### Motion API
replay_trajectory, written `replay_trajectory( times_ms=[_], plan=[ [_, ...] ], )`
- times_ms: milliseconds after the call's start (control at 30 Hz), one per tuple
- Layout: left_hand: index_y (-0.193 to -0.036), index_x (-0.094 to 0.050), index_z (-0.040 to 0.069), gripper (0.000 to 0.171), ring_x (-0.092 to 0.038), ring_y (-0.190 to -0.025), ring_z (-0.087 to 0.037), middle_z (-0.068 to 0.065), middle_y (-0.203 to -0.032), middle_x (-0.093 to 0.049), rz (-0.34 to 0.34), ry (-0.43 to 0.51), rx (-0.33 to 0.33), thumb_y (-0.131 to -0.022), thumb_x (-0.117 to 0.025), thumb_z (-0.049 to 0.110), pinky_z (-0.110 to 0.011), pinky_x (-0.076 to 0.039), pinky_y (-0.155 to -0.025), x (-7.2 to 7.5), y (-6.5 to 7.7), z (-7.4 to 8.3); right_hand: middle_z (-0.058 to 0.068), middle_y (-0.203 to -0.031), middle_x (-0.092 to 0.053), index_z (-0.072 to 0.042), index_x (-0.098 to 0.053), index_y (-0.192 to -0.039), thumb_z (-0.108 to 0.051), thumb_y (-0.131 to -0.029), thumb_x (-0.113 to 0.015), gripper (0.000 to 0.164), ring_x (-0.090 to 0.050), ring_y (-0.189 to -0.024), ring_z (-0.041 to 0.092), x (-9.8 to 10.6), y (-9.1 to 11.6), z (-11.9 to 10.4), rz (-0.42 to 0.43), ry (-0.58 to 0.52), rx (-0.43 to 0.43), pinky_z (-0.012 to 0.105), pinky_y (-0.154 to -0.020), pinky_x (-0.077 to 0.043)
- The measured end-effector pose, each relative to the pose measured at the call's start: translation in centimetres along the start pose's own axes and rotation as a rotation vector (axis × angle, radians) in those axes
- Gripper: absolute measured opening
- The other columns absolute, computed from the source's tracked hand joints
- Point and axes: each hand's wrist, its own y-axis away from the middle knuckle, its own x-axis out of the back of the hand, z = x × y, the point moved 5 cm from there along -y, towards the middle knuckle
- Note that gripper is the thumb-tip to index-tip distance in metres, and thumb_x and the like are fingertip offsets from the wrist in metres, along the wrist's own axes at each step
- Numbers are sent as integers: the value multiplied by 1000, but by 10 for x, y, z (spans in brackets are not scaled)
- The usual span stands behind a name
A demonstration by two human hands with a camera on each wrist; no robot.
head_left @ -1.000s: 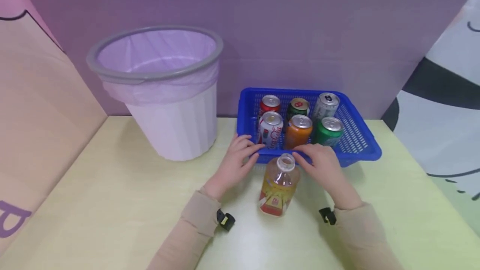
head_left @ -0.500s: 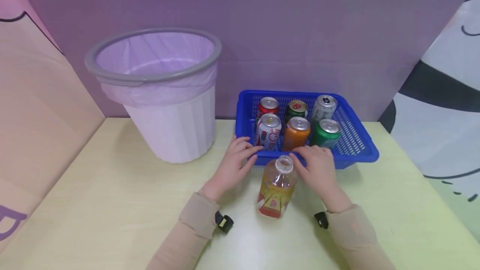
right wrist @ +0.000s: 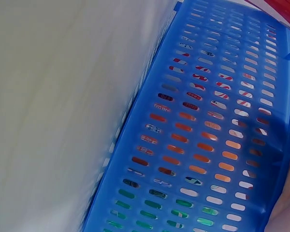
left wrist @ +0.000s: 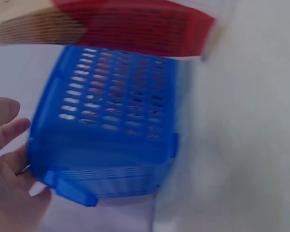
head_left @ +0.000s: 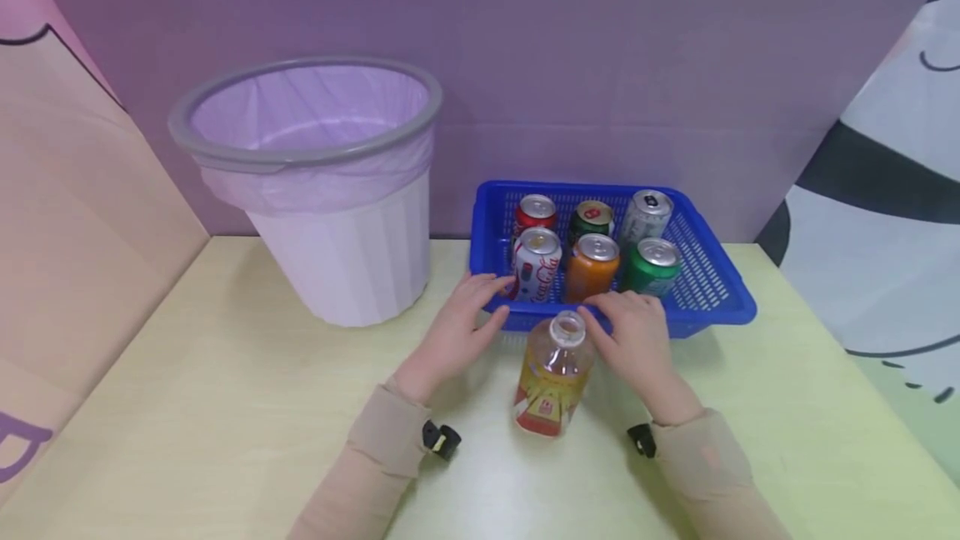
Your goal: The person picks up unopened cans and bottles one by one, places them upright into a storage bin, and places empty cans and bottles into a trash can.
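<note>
A blue plastic basket (head_left: 720,273) holds several drink cans, among them a white Coca-Cola can (head_left: 537,267), an orange can (head_left: 592,271) and a green can (head_left: 653,269). My left hand (head_left: 452,332) is at the basket's front left corner, fingers reaching over the rim and thumb apart from them. My right hand (head_left: 636,336) holds the front rim, fingers over it and thumb on the near side. Between the hands stands an uncapped clear bottle (head_left: 552,386) with a yellow and red label. The left wrist view shows the left fingers beside the basket wall (left wrist: 111,140).
A white bin (head_left: 352,248) with a grey rim and a purple liner stands left of the basket. Behind both rises a purple wall (head_left: 600,48). The pale table (head_left: 225,423) extends to both sides and in front.
My left hand has shifted a little left and its fingers have drawn back from the rim's middle. The right hand and the bottle hold nearly still; the head view has shifted slightly.
</note>
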Motion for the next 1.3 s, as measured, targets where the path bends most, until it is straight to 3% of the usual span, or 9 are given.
replay_trajectory(
  times_ms=[167, 367, 567, 667, 800, 867, 1000, 1167, 1300],
  plan=[
    [-133, -50, 3, 39, -54, -117, -28, -15, -120, -60, 42, 41, 42, -96, -52, 16, -43, -42, -105, 17, 0, 9, 11, -87, -70, -4, -68, -93, -24, -90, -60, 22, -58, -80, 29, 0, 0, 0, 12, -4, 5, 47, -82, -41],
    [-129, -54, 3, 36, -56, -115, -26, -13, -121, -60, 62, 54, -4, -95, -54, 16, -41, -44, -102, 31, 1, 27, 12, -88, -70, -4, -68, -93, -23, -90, -61, 21, -58, -82, 29, -1, 0, 1, 5, -23, -2, 47, -82, -40],
    [-127, -56, 2, 35, -56, -114, -24, -12, -121, -60, 34, 68, -73, -95, -55, 15, -38, -46, -101, 36, 4, 46, 14, -94, -69, -2, -67, -97, -11, -87, -64, 14, -59, -89, 31, 7, 0, 5, 3, -204, -15, 49, -85, -44],
    [-126, -57, 2, 34, -56, -113, -23, -11, -121, -60, 17, 71, -87, -95, -54, 16, -37, -46, -100, 37, 5, 54, 12, -94, -68, -1, -66, -96, -3, -85, -65, 11, -61, -91, 28, 16, 0, 7, 35, -315, 9, 38, -85, -48],
    [-126, -57, 4, 33, -56, -114, -21, -9, -122, -59, -14, 84, -92, -96, -53, 17, -36, -46, -101, 37, 6, 62, 9, -89, -69, -1, -67, -92, 3, -83, -65, 10, -61, -84, 15, 26, 3, 7, 53, -377, 60, 18, -78, -48],
    [-127, -56, 4, 34, -56, -115, -21, -9, -123, -59, -31, 97, -87, -96, -53, 18, -36, -46, -101, 36, 7, 65, 6, -88, -69, -2, -68, -91, 3, -84, -65, 9, -60, -81, 9, 29, 6, 7, 8, -382, 69, 16, -74, -49],
    [-129, -56, 6, 35, -55, -116, -21, -8, -124, -58, -62, 96, -73, -96, -54, 20, -36, -45, -101, 32, 7, 67, 1, -88, -70, -6, -69, -93, -1, -87, -63, 9, -58, -79, 1, 29, 15, 6, -148, -393, 78, 25, -68, -54],
    [-134, -50, 8, 44, -52, -120, -20, -7, -129, -54, -145, 102, -31, -94, -58, 26, -37, -44, -103, 24, 8, 68, -2, -93, -70, -10, -69, -100, -7, -90, -61, 13, -59, -82, 2, 21, 25, 7, -338, -445, 91, 26, -70, -54],
    [-141, -42, 8, 63, -48, -126, -20, -6, -137, -49, -231, 110, 44, -89, -65, 35, -37, -41, -106, 15, 9, 68, 0, -97, -70, -9, -68, -103, -10, -92, -58, 15, -62, -86, 6, 9, 30, 12, -461, -460, 82, 28, -74, -55]
  ],
)
